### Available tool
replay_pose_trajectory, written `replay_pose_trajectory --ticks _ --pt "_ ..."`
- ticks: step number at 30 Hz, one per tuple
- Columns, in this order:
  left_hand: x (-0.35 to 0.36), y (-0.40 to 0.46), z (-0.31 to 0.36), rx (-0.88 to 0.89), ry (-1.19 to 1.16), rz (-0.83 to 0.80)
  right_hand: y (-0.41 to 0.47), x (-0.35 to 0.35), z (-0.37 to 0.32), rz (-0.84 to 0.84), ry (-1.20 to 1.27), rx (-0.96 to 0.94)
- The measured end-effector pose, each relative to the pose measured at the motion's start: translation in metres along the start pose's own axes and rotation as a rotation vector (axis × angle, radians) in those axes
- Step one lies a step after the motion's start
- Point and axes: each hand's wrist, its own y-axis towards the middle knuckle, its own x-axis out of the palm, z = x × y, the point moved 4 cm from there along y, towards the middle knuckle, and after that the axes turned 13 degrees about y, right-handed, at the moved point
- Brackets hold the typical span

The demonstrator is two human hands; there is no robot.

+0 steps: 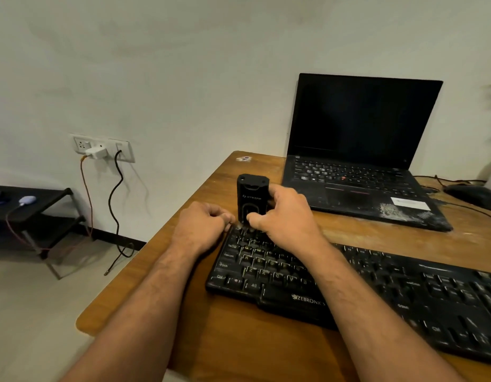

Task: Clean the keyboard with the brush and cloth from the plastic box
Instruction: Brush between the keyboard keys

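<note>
Item: keyboard [349, 288], one, black, lying on the wooden desk [238, 340] with its near-left corner close to the desk's front-left edge; dust or wear shows on the keys, so cleaning looks barely begun; item: plastic box [252, 198], one, black and upright, standing just behind the keyboard's far-left corner; right hand [285, 213], fingers curled round the box's side, thumb across its lower front; left hand [204, 226], fingers curled tight at the keyboard's far-left corner, apparently pinching something small at the box's base, though what cannot be told; brush and cloth: none in view, presumably inside the box; judged stage: opening or unpacking the kit, with brushing and wiping both left to do; other stock: laptop [360, 161], one, open, screen dark, its palm rest scuffed white, well behind the keyboard; mouse [471, 195], one, at the far right; wall socket panel [103, 148], one, with a white adapter plugged in; hanging cables, two; low black shelf [37, 213], one, on the floor at left.
</note>
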Motion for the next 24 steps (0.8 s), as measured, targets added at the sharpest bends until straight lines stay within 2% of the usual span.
replay_pose_trajectory --ticks 2,5,9,12,17,24 --pt "0.000 -0.001 0.003 0.017 0.005 0.041 0.000 -0.004 0.000 0.007 0.035 -0.009" --pt "-0.002 -0.002 0.005 0.053 0.015 0.085 -0.006 0.000 0.001 -0.073 0.107 -0.004" --pt "0.000 -0.004 0.006 0.117 -0.015 -0.001 -0.010 0.001 -0.003 -0.016 0.018 -0.079" --pt "-0.001 -0.002 0.005 0.167 0.015 -0.010 -0.015 0.007 -0.004 -0.112 0.081 -0.061" --pt "0.003 0.000 0.000 0.154 -0.026 -0.101 -0.012 0.000 0.000 0.000 0.110 0.009" --pt "0.005 0.001 0.001 0.201 -0.034 -0.100 -0.021 0.005 0.000 -0.123 0.283 0.019"
